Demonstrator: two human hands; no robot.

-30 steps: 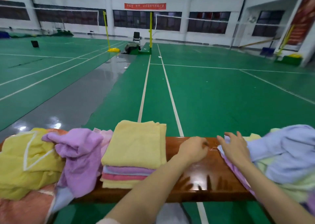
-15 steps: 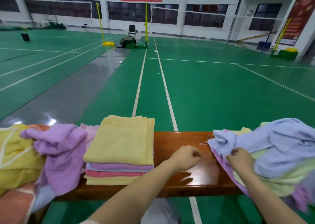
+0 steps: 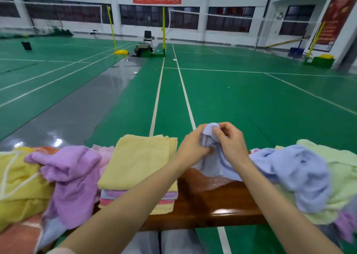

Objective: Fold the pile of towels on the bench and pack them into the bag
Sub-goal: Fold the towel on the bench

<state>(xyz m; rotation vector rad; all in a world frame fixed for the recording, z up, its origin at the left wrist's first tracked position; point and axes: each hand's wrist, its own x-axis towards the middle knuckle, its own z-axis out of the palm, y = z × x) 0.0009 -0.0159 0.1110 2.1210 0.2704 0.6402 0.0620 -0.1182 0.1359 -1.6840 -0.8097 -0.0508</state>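
Note:
A light blue towel (image 3: 289, 172) trails from the loose pile at the right of the wooden bench (image 3: 216, 201) up to my hands. My left hand (image 3: 191, 145) and my right hand (image 3: 231, 141) both pinch its raised corner above the middle of the bench. A neat stack of folded towels (image 3: 139, 165) with a yellow one on top sits left of my hands. No bag is in view.
A crumpled purple towel (image 3: 73, 172), a yellow towel (image 3: 17, 184) and an orange one lie at the bench's left end. Pale green towels (image 3: 345, 172) lie under the blue one on the right. Beyond the bench lies green court floor with net posts (image 3: 163, 27).
Both hands have risen from the bench top and come together, lifting a corner of the light blue towel out of the right pile. The camera tilted up slightly.

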